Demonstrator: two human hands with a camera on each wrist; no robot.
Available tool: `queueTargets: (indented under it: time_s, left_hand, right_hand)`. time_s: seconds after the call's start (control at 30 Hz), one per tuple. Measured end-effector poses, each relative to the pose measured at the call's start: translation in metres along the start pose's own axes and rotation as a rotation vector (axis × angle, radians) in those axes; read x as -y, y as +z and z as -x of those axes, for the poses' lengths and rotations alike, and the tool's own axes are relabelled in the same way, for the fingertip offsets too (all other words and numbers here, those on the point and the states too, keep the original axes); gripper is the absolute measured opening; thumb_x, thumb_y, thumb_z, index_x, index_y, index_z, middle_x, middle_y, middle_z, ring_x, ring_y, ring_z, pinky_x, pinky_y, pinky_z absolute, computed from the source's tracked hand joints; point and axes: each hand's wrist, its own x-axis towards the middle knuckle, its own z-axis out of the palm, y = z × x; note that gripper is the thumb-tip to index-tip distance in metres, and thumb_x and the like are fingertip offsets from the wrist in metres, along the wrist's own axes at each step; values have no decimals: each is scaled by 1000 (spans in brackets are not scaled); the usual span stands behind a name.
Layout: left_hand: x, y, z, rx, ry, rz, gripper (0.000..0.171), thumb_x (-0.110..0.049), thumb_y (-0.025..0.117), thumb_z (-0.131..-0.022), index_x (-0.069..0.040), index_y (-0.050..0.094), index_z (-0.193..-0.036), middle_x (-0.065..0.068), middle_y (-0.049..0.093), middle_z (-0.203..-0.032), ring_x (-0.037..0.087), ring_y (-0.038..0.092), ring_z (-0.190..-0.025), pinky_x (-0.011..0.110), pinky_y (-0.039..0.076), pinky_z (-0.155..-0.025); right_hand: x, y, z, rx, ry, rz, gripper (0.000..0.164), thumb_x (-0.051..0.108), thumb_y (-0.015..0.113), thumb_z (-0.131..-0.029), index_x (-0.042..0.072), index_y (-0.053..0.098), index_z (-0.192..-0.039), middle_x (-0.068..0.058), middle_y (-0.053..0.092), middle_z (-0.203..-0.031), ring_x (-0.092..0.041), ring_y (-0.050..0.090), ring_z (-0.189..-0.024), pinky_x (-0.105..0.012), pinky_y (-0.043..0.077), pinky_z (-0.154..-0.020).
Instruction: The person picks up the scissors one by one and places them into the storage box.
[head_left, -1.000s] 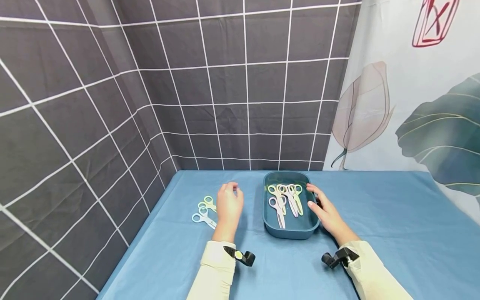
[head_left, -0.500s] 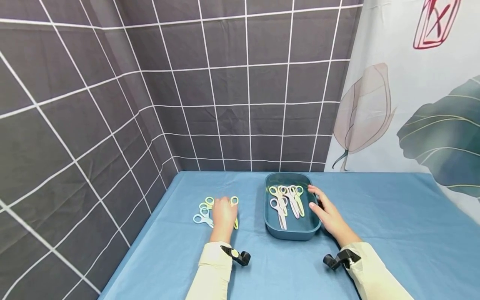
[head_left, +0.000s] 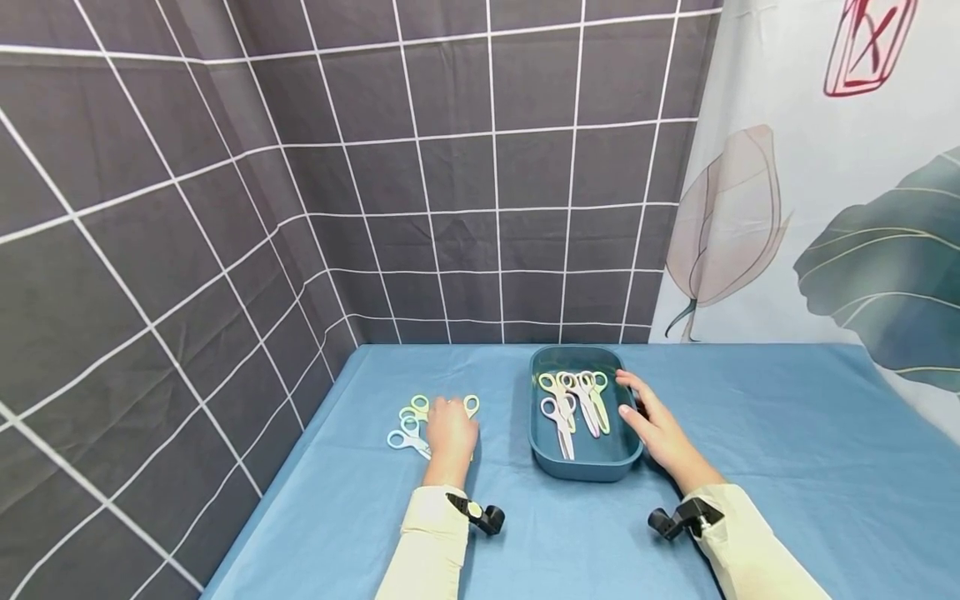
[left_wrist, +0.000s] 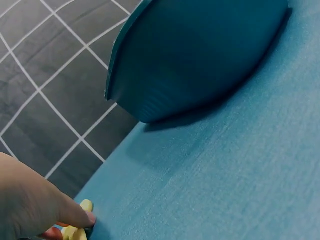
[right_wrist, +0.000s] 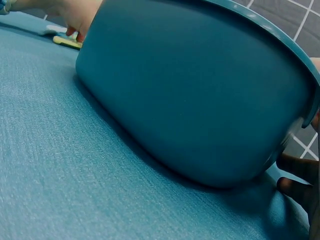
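Left of the box (head_left: 587, 471), the left hand (head_left: 452, 435) pinches yellow scissors (left_wrist: 75, 233); the right hand (head_left: 664, 440), loosely open, touches the box's right side.

The left forearm (head_left: 427, 542) reaches forward, leaning slightly right; the left hand (head_left: 452, 433) is back uppermost — thumb and fingers pinched together. The right forearm (head_left: 753, 542) slants inward, and the right hand (head_left: 660, 433) continues its line — thumb and forefinger apart.
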Motion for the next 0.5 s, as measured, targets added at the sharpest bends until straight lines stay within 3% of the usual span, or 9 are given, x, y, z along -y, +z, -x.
queueTargets:
  time_s: [0.2,0.5]
  left_hand:
    - [-6,-4,0,101,-32,-1,15,-4,63,-75,-2,65,-90,15,55,-94,32,60,-72,45,49,-55]
    - [-7,-8,1,99,-38,21,14,-4,63,-75,-3,65,-89,21,55,-87,37,57,-81,48,48,-64]
  right_hand:
    - [0,0,0,-4,-4,-9,39,-3,49,-90,0,43,-129,-24,33,-140,-44,28,-126,-10,22,-95]
    - [2,0,0,-3,-2,-5,39,-3,49,-90,-1,43,-128,-25,33,-139,-44,27,-127,-10,22,-95]
